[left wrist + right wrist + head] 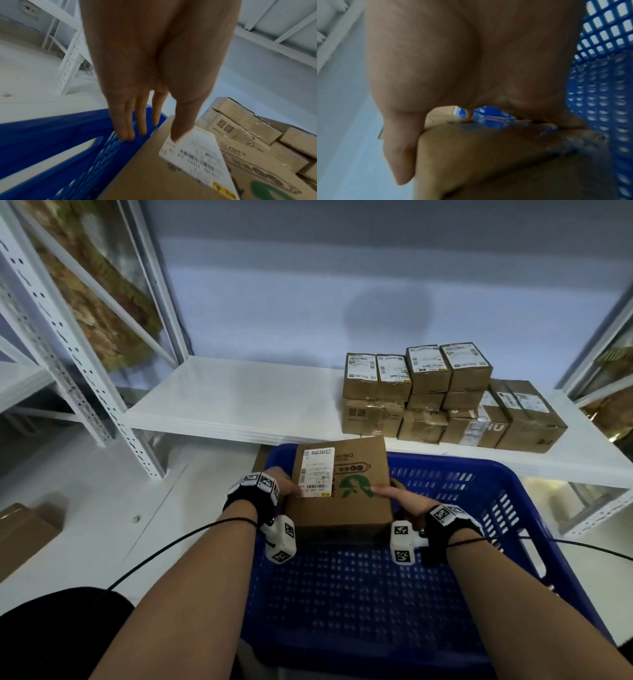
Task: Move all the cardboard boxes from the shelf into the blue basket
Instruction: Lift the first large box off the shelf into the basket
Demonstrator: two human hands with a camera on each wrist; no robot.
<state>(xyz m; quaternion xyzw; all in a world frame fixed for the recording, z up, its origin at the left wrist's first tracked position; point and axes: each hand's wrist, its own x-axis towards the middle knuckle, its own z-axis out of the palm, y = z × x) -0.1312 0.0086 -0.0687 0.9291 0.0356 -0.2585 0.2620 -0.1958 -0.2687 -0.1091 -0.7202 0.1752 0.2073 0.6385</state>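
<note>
Both hands, left hand [286,486] and right hand [399,496], clamp the labelled cardboard box [340,491] by its sides over the blue basket [507,508]; stiff, probably light, best held at opposite sides

wall [308,285]: pale blue | floor [85,508]: white | rack upright [51,354]: white, perforated
</note>
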